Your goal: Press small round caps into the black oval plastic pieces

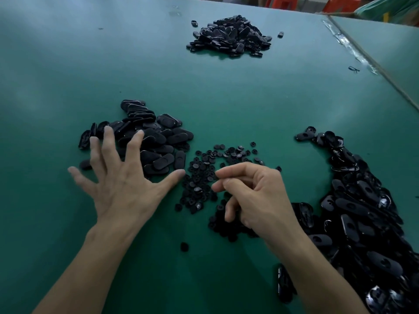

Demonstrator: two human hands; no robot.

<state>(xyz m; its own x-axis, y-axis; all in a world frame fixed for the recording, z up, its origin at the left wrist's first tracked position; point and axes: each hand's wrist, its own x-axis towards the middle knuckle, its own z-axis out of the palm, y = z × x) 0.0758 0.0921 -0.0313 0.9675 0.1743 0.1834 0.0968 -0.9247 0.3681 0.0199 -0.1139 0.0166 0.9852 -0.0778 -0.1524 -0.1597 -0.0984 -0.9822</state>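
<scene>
My left hand (122, 177) is spread flat with straight fingers, hovering over the near edge of a pile of black oval pieces (156, 137) at centre left. It holds nothing. My right hand (251, 196) hangs over a scatter of small round black caps (204, 175), with its fingers curled and thumb and forefinger close together. I cannot see any cap between the fingertips. A long heap of black oval pieces with holes (360, 218) runs down the right side.
A third pile of black oval pieces (229, 37) sits far back on the green table (68, 75). A single cap (184, 246) lies near my forearms. A taped seam (349, 46) joins a second table at the right. Orange stools (340, 3) stand beyond.
</scene>
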